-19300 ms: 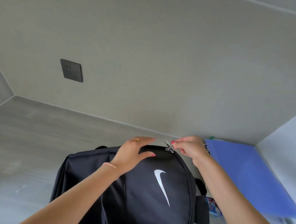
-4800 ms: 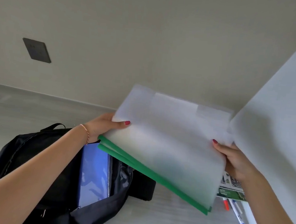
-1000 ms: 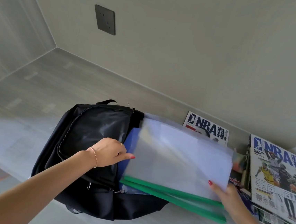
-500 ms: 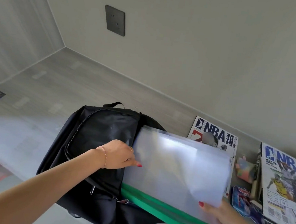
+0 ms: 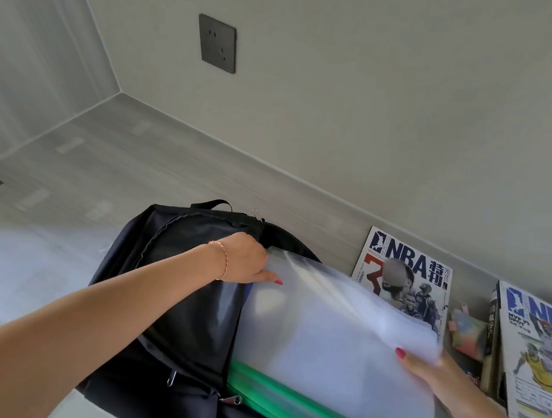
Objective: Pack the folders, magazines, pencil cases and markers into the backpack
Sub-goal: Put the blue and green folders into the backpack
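At backpack (image 5: pixel 189 288) mouth, both hands grip translucent folders (image 5: pixel 332 349).

Home desk nook: wall socket (image 5: pixel 216 43), NBA mags (image 5: pixel 402 281) (grey laminate).

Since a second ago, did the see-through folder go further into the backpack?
Yes. The folder has slid left, deeper into the backpack; less of it sticks out now, pushed by the right hand.
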